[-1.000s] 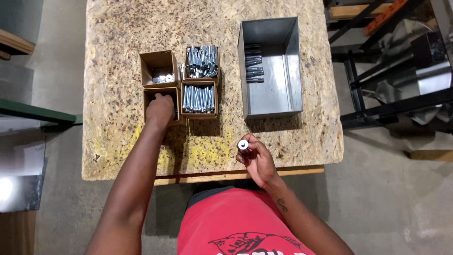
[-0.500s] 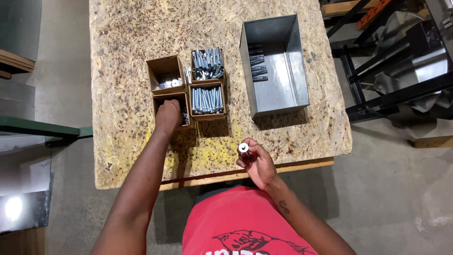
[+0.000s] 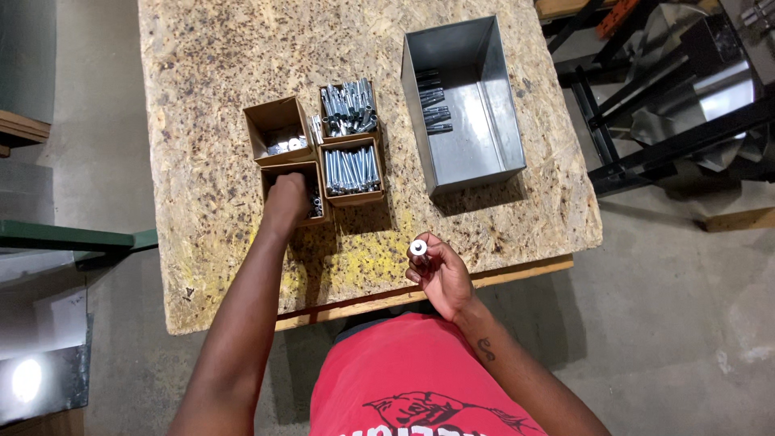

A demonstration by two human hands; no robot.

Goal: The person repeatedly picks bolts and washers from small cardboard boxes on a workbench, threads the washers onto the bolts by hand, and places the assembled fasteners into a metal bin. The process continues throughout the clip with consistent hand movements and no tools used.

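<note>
My left hand reaches into the near-left cardboard box of small metal parts; its fingers are hidden inside, so I cannot tell what they grip. My right hand is raised over the table's front edge, holding a bolt with a washer upright, head toward the camera. Beside the left hand are three more cardboard boxes: one with a few small parts and two full of silver bolts.
A grey metal bin on the right of the chipboard table holds several dark bolts at its far-left side. Black metal frames stand on the concrete floor to the right. A green-edged bench sits left.
The view shifted a little. My left hand stays in the near-left box, and my right hand keeps the bolt raised in about the same place.
</note>
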